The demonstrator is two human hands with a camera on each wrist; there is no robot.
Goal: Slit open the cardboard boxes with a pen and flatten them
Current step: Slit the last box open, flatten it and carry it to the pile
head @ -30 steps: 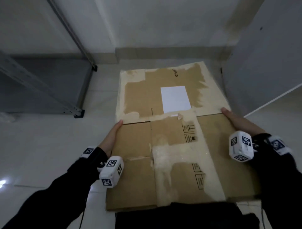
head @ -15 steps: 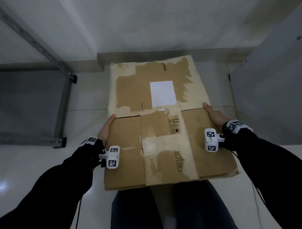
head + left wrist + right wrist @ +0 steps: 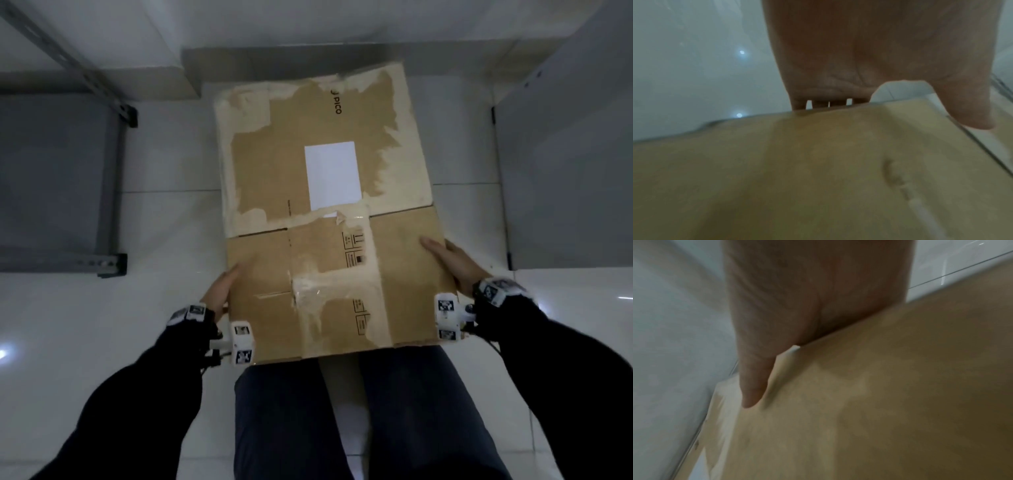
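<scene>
Between my two hands the flattened cardboard box [image 3: 325, 222] hangs tilted, its near end over my thighs and its far end down toward the white tiled floor [image 3: 164, 219], close to the wall. My left hand [image 3: 221, 289] holds the left edge, thumb lying on the top face and the other fingers [image 3: 819, 104] tucked under the rim; my right hand [image 3: 452, 263] does the same on the right edge, thumb stretched along the top, the rest hidden beneath, so I cannot tell how deep they reach. Both grips sit only on the near half, and that is my worry: the sheet is creased across its middle, and I judge the far half, the one with the white label [image 3: 332, 174], could fold down at that crease and swing away if I lift or turn it too fast. Patches of old tape [image 3: 342, 298] and torn paper skin cover the board, and the tape looks slick, so a thumb resting there might slide. A thin edge pinched like this could also slip out of one hand and leave the other twisting the panel. The grey metal rack [image 3: 109, 192] stands on my left and a grey panel [image 3: 565, 171] on my right, so a wide swing could knock a corner against either. No pen shows in any view.
</scene>
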